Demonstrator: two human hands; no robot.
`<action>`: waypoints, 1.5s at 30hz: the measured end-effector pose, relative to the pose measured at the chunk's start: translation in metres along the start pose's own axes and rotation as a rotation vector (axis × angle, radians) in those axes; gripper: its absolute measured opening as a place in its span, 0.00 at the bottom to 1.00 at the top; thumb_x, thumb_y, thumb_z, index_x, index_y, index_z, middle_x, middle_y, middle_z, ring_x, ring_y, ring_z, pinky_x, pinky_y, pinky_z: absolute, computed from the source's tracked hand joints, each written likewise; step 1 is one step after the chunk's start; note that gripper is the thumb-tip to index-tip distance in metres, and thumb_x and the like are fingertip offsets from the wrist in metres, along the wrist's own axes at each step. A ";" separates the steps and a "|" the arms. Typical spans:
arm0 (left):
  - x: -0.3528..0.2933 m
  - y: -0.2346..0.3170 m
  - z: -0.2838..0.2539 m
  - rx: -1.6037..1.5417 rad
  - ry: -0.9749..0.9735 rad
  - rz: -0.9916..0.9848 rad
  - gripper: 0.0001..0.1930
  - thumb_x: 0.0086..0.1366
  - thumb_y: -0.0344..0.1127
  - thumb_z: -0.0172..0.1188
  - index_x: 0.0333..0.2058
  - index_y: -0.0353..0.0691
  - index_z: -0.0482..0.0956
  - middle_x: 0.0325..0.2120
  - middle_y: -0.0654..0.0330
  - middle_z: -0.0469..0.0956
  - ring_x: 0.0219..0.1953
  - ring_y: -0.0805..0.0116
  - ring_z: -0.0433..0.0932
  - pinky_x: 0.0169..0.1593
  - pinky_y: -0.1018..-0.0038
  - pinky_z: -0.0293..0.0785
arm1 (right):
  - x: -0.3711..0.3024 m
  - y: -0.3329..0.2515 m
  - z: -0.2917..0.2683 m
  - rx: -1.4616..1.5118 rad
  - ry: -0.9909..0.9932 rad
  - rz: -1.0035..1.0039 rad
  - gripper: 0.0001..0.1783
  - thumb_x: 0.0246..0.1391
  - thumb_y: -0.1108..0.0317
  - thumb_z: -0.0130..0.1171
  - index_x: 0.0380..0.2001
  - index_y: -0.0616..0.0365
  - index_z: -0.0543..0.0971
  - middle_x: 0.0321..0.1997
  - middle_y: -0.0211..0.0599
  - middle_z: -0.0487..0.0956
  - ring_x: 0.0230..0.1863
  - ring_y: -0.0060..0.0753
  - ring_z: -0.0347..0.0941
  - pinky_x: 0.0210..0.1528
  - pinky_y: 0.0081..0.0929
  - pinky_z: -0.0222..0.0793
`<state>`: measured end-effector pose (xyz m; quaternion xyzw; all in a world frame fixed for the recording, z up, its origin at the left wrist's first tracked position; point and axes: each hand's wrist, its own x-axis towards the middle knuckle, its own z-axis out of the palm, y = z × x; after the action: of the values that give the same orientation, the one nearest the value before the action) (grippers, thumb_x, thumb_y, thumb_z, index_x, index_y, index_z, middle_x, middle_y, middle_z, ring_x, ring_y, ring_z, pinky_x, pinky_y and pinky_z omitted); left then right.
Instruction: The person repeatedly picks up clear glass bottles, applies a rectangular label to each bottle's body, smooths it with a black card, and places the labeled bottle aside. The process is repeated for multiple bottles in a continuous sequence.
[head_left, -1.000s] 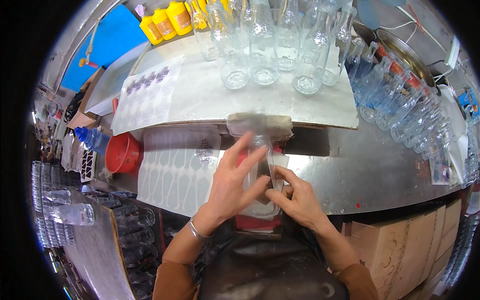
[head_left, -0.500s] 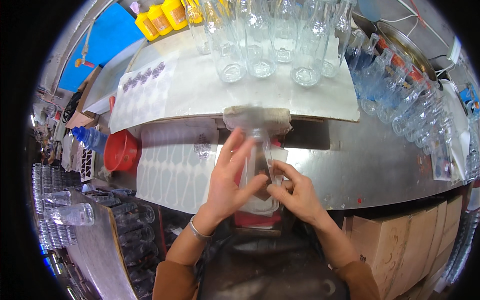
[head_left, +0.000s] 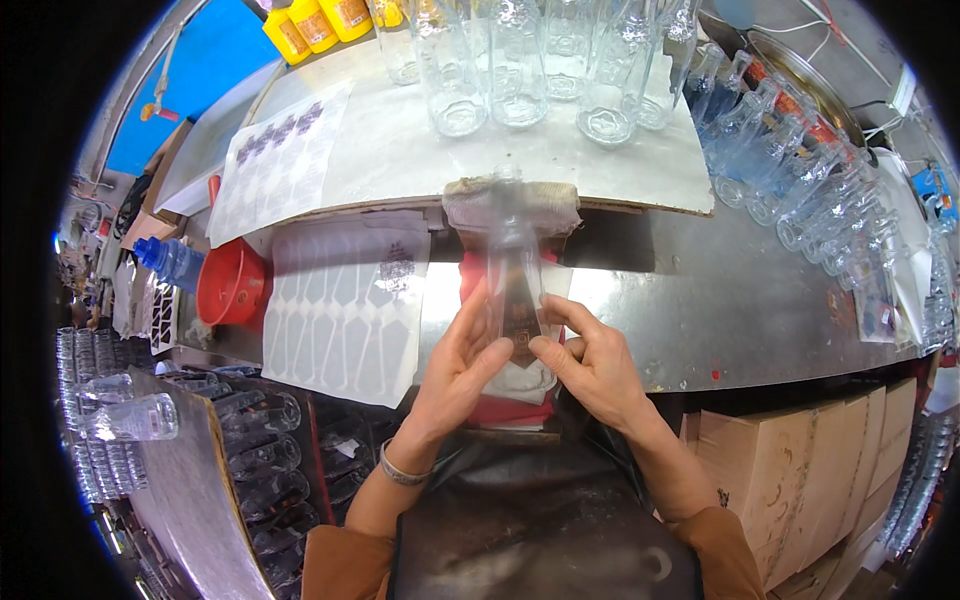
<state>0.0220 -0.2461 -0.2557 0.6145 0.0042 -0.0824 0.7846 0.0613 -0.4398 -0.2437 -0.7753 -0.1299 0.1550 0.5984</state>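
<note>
A clear glass bottle (head_left: pixel 512 245) lies in front of me, its neck pointing away over a rolled cloth (head_left: pixel 562 203). On its upper side sits a dark, tapering decal (head_left: pixel 519 308) with a small reddish print. My left hand (head_left: pixel 455 372) holds the bottle's left side, fingers along the glass and thumb at the decal's lower edge. From the other side my right hand (head_left: pixel 597 368) grips it, with thumb and forefinger close to the decal. Red cloth and white sheets show beneath the bottle. Its neck is blurred.
Several upright glass bottles (head_left: pixel 518 90) stand on the white board ahead. Decal sheets (head_left: pixel 345 330) lie to the left, beside a red bucket (head_left: pixel 232 285). More bottles (head_left: pixel 800 190) crowd the right side. Cardboard boxes (head_left: pixel 770 480) stand at the lower right; bottles (head_left: pixel 265 450) fill a lower-left rack.
My left hand has come down from above the bottle onto its left side, thumb now at the decal. My right hand stays at the bottle's right. The view has shifted slightly.
</note>
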 end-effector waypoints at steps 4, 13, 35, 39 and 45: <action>0.001 -0.004 -0.004 -0.006 -0.010 0.017 0.37 0.71 0.23 0.54 0.73 0.32 0.45 0.71 0.47 0.54 0.72 0.59 0.58 0.70 0.66 0.58 | -0.001 -0.001 0.001 0.009 0.010 0.005 0.30 0.60 0.63 0.65 0.60 0.70 0.70 0.50 0.50 0.83 0.23 0.13 0.71 0.31 0.20 0.69; 0.000 -0.004 0.000 -0.026 0.011 0.024 0.37 0.70 0.21 0.53 0.73 0.32 0.47 0.70 0.47 0.57 0.71 0.60 0.60 0.69 0.66 0.60 | 0.000 0.003 0.000 0.035 -0.007 0.017 0.30 0.60 0.64 0.65 0.60 0.70 0.71 0.51 0.50 0.82 0.26 0.13 0.73 0.33 0.20 0.70; 0.030 0.027 0.005 0.818 0.088 0.346 0.27 0.66 0.27 0.61 0.64 0.39 0.72 0.71 0.46 0.58 0.72 0.50 0.60 0.71 0.60 0.59 | 0.010 0.003 -0.010 0.009 -0.048 0.023 0.28 0.57 0.62 0.68 0.57 0.67 0.74 0.37 0.44 0.83 0.24 0.14 0.72 0.32 0.21 0.69; 0.031 0.024 0.003 0.829 0.085 0.373 0.28 0.63 0.26 0.63 0.63 0.40 0.73 0.71 0.42 0.56 0.70 0.45 0.62 0.67 0.60 0.65 | 0.010 0.002 -0.011 0.009 -0.051 0.025 0.28 0.57 0.63 0.67 0.57 0.67 0.74 0.38 0.44 0.84 0.25 0.14 0.72 0.32 0.21 0.70; 0.030 0.026 0.006 0.823 0.106 0.354 0.27 0.65 0.26 0.62 0.64 0.39 0.73 0.71 0.45 0.59 0.72 0.50 0.59 0.71 0.60 0.58 | 0.010 0.008 -0.011 0.046 -0.053 -0.005 0.25 0.60 0.62 0.64 0.55 0.67 0.74 0.40 0.43 0.84 0.25 0.15 0.75 0.32 0.19 0.70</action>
<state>0.0544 -0.2500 -0.2328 0.8701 -0.0938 0.0897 0.4754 0.0752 -0.4475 -0.2495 -0.7567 -0.1444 0.1770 0.6126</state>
